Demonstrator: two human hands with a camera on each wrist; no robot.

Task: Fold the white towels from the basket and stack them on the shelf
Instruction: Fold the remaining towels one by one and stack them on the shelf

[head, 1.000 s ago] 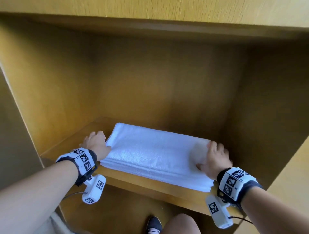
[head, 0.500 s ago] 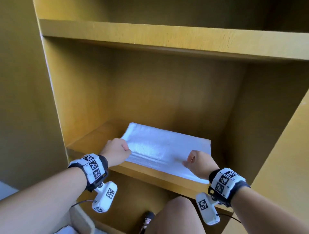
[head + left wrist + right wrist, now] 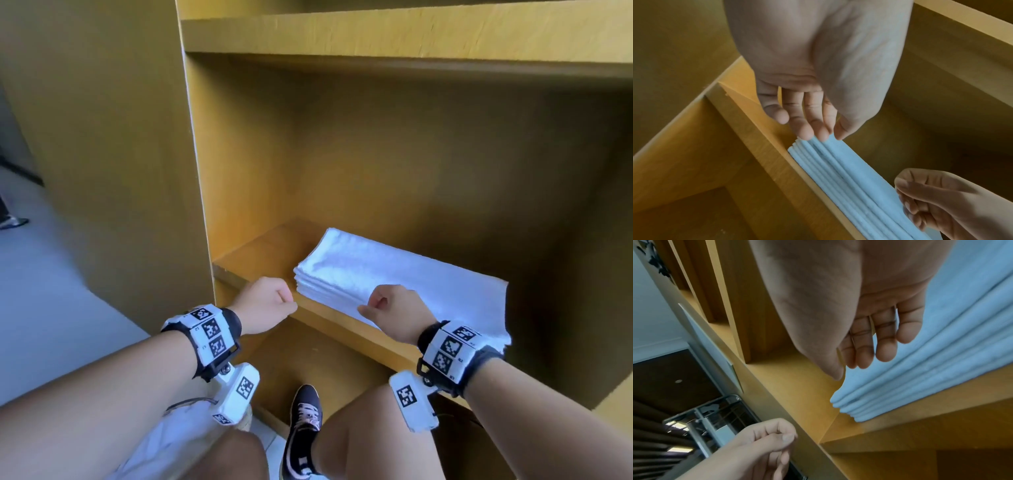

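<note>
folded white towels (image 3: 394,284): one neat stack, several layers, rounded folds facing front, lying flat on the wooden shelf (image 3: 260,253) toward its right side, near corner overhanging the front edge. left hand (image 3: 265,305): fingers loosely curled, holding nothing, just off the stack's left corner. right hand (image 3: 397,313): fingers loosely curled, empty, before the stack's front.

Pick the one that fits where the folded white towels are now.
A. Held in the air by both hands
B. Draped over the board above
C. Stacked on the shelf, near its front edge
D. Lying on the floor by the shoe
C: the towels lie stacked in layers on the shelf, with the left hand and right hand in front of them, holding nothing.
</note>
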